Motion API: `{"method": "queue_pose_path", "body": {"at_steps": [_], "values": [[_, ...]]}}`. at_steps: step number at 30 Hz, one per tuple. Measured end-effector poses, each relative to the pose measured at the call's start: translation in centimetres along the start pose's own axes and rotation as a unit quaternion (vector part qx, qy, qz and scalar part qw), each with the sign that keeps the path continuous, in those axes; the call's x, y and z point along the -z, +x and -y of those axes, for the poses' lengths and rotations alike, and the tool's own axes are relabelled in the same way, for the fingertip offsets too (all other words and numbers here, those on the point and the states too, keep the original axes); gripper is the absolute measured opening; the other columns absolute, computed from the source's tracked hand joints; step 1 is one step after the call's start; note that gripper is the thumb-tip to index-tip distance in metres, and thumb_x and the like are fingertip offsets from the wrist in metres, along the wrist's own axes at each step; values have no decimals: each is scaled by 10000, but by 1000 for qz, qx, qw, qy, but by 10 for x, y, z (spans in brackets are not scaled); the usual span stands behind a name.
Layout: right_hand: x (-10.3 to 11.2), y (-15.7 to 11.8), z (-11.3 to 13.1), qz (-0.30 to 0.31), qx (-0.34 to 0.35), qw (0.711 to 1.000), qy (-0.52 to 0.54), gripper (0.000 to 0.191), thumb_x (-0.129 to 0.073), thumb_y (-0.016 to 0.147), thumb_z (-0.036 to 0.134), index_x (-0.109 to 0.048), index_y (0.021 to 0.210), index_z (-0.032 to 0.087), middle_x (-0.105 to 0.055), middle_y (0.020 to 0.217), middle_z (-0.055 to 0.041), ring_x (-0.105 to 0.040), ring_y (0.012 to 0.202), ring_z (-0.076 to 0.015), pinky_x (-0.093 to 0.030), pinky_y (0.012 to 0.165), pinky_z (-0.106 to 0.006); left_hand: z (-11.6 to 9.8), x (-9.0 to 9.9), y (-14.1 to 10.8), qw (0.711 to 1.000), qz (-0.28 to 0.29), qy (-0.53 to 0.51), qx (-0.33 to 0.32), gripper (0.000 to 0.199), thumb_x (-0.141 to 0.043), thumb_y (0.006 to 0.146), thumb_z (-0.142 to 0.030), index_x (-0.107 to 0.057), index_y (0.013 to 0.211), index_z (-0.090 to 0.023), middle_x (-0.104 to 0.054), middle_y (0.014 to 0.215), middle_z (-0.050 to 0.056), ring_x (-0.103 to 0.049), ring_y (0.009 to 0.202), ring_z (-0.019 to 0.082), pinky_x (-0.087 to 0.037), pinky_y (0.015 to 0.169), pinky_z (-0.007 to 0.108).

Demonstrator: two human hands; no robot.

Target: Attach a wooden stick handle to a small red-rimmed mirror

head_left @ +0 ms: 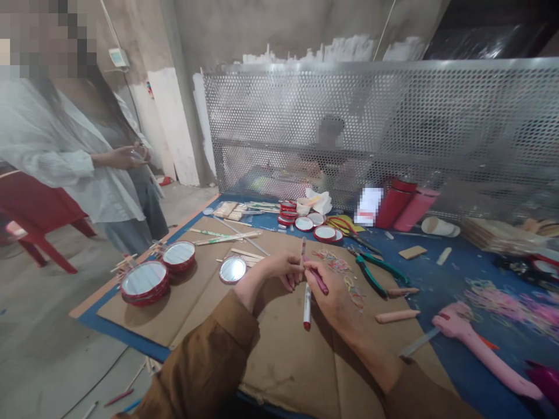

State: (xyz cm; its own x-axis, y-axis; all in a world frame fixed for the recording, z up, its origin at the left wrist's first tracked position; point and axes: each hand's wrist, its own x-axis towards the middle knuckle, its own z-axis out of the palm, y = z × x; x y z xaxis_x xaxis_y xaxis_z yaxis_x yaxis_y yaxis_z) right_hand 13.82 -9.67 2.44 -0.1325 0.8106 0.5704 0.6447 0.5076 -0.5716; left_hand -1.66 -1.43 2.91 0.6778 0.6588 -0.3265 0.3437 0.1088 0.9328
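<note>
At lower centre of the frame, the left hand (279,269) grips a white marker (307,306) with a red end, and the right hand (334,299) clamps a magenta marker (318,280) just beside it, both above brown cardboard (288,355), with a round mirror (232,270) near the left hand.

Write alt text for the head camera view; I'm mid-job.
The left hand and right hand hold a white marker and a maroon pen over a brown cardboard sheet. Red-rimmed round mirrors lie to the left, green-handled pliers to the right.
</note>
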Motion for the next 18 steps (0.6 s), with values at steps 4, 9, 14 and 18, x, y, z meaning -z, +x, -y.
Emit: {"method": "queue_pose_path", "body": {"at_steps": [4,9,14,18], "values": [[-1,0,-3,-8,6,1000,-10,179,-471,914,279,-632,969,222,-716,931,-69,-659,866,-230,-504,788,-374,-2,-1,-3,1000,-1,-20,1,292,-658,799,-396,-514,734,-150,-562,497,-37,-583,436,114,-514,502,251],[-2,-1,-5,-3,24,999,-21,177,-485,917,283,-631,993,218,-717,914,-64,-666,851,-223,-510,758,-354,-2,-1,-2,1000,-1,-23,5,331,-700,762,-415,-522,710,-140,-572,495,-25,-592,443,120,-515,500,255],[-2,0,-6,-23,48,998,-40,158,-482,916,246,-627,971,215,-720,898,-57,-672,834,-215,-507,743,-343,-2,-1,-2,1000,1,-25,-1,307,-692,774,-401,-521,744,-147,-575,511,-42,-598,447,113,-519,500,244],[-4,2,-8,-34,60,997,-38,150,-488,921,245,-618,990,214,-719,922,-62,-675,844,-210,-516,745,-335,-4,-2,-2,1000,-10,-17,7,224,-629,829,-314,-516,732,-147,-564,493,-39,-595,445,120,-523,505,255]]}}
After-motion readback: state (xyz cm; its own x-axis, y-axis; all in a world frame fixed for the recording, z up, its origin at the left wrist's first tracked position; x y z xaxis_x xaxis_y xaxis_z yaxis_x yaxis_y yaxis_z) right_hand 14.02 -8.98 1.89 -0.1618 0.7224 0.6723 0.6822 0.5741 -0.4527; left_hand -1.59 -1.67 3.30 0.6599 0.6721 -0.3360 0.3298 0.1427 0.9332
